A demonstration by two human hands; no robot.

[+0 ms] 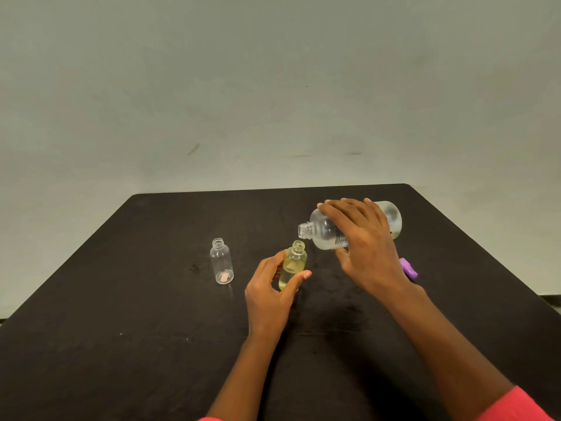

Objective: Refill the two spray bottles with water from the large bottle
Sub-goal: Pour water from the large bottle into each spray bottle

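The flat table (121, 299) is black-brown, the wall (273, 86) pale grey-green. The small round plastic bottle (221, 262) is clear, pinkish at its base; the other small bottle (294, 262) looks pale yellow. The large clear plastic bottle (326, 232) carries black print. The small plastic cap (408, 268) is purple, the fabric sleeve (516, 405) coral-pink

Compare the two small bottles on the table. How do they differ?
The clear small bottle stands alone, untouched; the yellowish small bottle is held by the left hand. The clear one looks empty; the yellowish one seems to hold pale liquid. Both are uncapped and roughly upright.
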